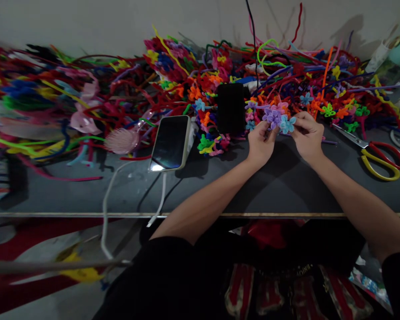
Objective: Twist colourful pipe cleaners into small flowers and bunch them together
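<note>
Both of my hands meet over the table at right of centre, around a small bunch of pipe-cleaner flowers. My left hand [262, 138] is closed, its fingertips pinching the bunch under a purple pipe-cleaner flower [273, 116]. From the other side, my right hand [307, 134] pinches at a light blue pipe-cleaner flower [287, 125] that sits against the purple one. Pink pipe-cleaner blooms [282, 107] show just behind these. The stems between my fingers are mostly hidden.
Scissors [370, 146] with one red and one yellow handle lie right. A propped phone [170, 143] with a white cable, a pink hairbrush [123, 140] and a black upright device [231, 108] stand left of my hands. Heaped pipe cleaners [126, 84] line the wall.
</note>
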The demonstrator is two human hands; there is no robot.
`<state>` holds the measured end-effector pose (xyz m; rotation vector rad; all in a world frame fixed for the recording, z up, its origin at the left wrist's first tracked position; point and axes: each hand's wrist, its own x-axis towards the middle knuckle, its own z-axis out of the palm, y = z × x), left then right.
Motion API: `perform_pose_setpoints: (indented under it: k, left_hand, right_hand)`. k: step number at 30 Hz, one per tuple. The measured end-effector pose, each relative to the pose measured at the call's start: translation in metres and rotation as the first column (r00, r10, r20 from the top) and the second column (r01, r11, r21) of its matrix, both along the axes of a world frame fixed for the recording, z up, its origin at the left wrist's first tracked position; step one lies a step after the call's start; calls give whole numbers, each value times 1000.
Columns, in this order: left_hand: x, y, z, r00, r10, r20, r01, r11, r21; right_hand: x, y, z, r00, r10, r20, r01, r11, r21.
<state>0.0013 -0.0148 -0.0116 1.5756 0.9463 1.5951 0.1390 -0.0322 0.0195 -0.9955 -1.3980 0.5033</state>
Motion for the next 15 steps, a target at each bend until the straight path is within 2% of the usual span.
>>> perform_pose_setpoints:
  k: [4,7,15]
  left_hand:
    - [-1,-3,3,997,50,-58,-43,991,125]
    - [-3,-5,5,990,86,-109,-64,980,189]
    - [-4,-8,7,971,85,-225,-41,980,195]
  right_hand:
    - [2,-2,-2,995,-91,51,85,991,101]
    - [4,0,-6,993,-98,67,85,981,172]
    - [7,4,-13,991,-107,79,94,984,154]
